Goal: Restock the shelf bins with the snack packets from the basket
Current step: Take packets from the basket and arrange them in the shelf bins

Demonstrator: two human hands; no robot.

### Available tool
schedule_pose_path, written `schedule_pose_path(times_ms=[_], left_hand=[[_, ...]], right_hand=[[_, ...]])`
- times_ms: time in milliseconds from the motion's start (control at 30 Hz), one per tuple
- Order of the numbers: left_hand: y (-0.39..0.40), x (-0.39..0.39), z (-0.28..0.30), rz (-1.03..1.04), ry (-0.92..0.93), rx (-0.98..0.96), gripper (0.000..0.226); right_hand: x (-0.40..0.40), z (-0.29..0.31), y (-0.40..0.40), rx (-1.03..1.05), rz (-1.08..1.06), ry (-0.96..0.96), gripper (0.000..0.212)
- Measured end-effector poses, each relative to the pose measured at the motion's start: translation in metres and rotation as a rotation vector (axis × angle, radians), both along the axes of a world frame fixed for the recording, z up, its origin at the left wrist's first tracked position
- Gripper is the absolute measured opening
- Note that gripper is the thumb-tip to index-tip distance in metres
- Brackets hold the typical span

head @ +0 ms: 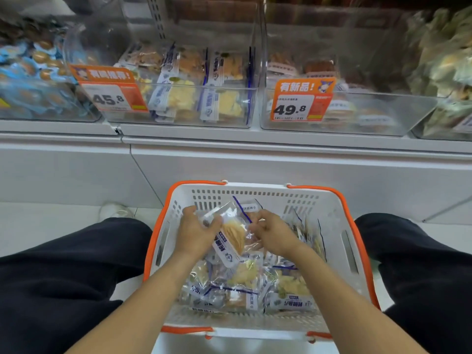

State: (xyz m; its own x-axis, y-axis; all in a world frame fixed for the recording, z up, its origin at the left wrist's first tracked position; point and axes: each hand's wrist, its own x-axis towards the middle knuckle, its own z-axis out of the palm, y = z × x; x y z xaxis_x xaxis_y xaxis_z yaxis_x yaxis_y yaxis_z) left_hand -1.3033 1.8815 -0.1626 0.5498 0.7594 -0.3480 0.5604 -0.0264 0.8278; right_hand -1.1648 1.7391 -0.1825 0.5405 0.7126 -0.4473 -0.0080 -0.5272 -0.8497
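Note:
A white basket with orange rim and handles stands on the floor between my knees, holding several clear snack packets with white-and-blue labels and yellow pieces inside. Both hands are inside the basket. My left hand grips a stack of packets at its upper left edge. My right hand pinches the right side of the same packet bunch, held above the loose packets. On the shelf ahead, a clear middle bin holds matching packets behind a 45.8 price tag.
A clear bin with a 49.8 tag sits to the right of the middle bin, and a bin of blue-wrapped items to the left. A white shelf front rises just behind the basket. My dark-trousered legs flank the basket.

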Motion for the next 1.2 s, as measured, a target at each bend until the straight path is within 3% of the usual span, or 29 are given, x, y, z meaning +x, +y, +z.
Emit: schedule_pose_path(times_ms=[67, 100, 200, 300, 433, 600, 767, 900, 1033, 1133, 1200], left_hand=[[0.0, 0.005, 0.015, 0.005, -0.109, -0.322, 0.026], [-0.002, 0.008, 0.024, -0.015, -0.16, -0.381, 0.019], [0.001, 0.018, 0.052, -0.042, -0.261, -0.202, 0.011], [0.016, 0.022, 0.088, -0.095, -0.265, 0.006, 0.012], [0.032, 0.022, 0.136, -0.273, -0.351, 0.025, 0.019], [0.051, 0.031, 0.182, -0.342, -0.481, 0.083, 0.029], [0.085, 0.068, 0.232, -0.19, -0.526, 0.328, 0.024], [0.123, 0.111, 0.247, -0.088, -0.316, 0.47, 0.013], [0.146, 0.146, 0.23, -0.132, -0.091, 0.386, 0.012], [0.155, 0.159, 0.222, -0.274, 0.095, 0.453, 0.049], [0.158, 0.165, 0.223, -0.49, 0.261, 0.593, 0.054]], right_hand=[[0.002, 0.017, 0.005, 0.128, -0.171, 0.034, 0.012], [0.002, 0.028, 0.007, 0.172, -0.238, 0.028, 0.011], [-0.004, 0.056, 0.013, 0.287, -0.354, -0.086, 0.021], [-0.012, 0.078, 0.013, 0.288, -0.114, -0.69, 0.054], [-0.014, 0.112, 0.027, 0.324, 0.206, -1.128, 0.07], [0.008, 0.161, 0.055, 0.258, 0.236, -1.353, 0.073], [0.038, 0.21, 0.084, 0.217, 0.227, -1.393, 0.068], [0.061, 0.234, 0.091, 0.12, 0.151, -1.375, 0.061], [0.076, 0.233, 0.083, 0.075, 0.158, -1.318, 0.063], [0.083, 0.226, 0.078, 0.03, 0.198, -1.305, 0.067], [0.087, 0.222, 0.078, 0.014, 0.209, -1.305, 0.069]])
